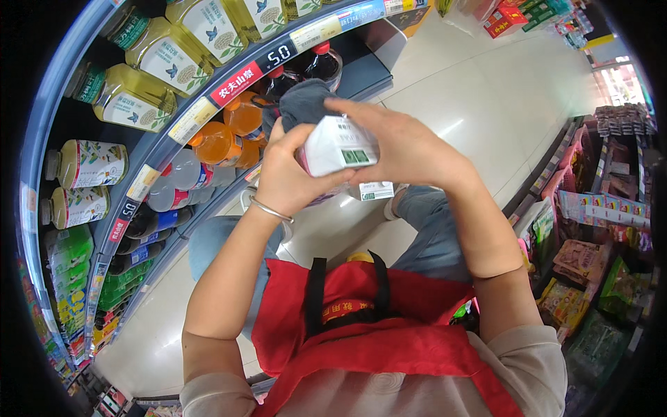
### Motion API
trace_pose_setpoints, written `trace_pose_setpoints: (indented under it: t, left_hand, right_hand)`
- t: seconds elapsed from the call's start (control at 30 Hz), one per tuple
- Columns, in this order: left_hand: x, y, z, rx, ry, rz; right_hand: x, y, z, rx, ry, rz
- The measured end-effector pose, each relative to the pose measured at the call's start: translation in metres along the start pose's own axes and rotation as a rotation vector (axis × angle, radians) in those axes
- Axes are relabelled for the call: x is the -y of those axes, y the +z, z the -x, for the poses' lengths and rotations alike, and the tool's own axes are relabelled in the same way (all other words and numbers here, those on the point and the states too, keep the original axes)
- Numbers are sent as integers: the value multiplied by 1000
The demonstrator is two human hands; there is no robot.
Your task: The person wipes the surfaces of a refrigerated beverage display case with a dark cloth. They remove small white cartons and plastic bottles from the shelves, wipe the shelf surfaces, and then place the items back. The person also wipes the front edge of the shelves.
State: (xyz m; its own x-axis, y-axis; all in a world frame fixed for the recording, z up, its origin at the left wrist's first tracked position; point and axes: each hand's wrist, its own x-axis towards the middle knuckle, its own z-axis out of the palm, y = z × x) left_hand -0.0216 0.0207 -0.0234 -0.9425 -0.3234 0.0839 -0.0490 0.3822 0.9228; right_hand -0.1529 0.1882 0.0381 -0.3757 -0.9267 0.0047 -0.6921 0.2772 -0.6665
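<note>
Between both hands, at the picture's centre, is a white drink carton (338, 143) with a green printed patch. My left hand (292, 164), with a silver bangle at its wrist, grips the carton's left side; a dark grey cloth (307, 104) lies against its fingers, and whether the hand holds it too cannot be told. The carton's right side is in my right hand (404, 138), whose thumb reaches under it. Below the hands, another white carton (376, 191) shows partly near the floor. Under my left thumb a further printed item is mostly hidden.
Drink shelves curve along the left, with yellow bottles (172, 60), orange soda bottles (216, 143) and dark cola bottles (320, 62). A dark lower shelf (359, 78) juts out above the hands. Snack racks with bagged goods (583, 260) stand right. Red boxes (504, 22) lie at the top.
</note>
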Motion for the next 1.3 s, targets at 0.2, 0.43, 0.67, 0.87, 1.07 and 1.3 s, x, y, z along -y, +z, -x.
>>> trace_pose_setpoints:
  t: [0.2, 0.43, 0.67, 0.87, 1.07, 1.3]
  left_hand:
    - [-6, -3, 0, 82, -18, -28]
    - [-16, -33, -10, 404, -226, 554]
    - [-11, -29, -7, 238, -291, 499]
    - [-3, -47, 1, -66, -366, 464]
    - [-9, -49, 15, -21, -317, 287]
    - [-12, -36, 6, 147, -53, -261]
  right_hand:
    - [-5, 6, 8, -136, -57, 57]
    - [-1, -16, 15, -166, -84, -3]
    - [-10, -39, 21, -215, -173, -56]
    - [-34, -61, 25, -303, 41, 212]
    - [-99, -61, -19, -351, 136, 584]
    - [-209, -39, -108, -357, 1, 697]
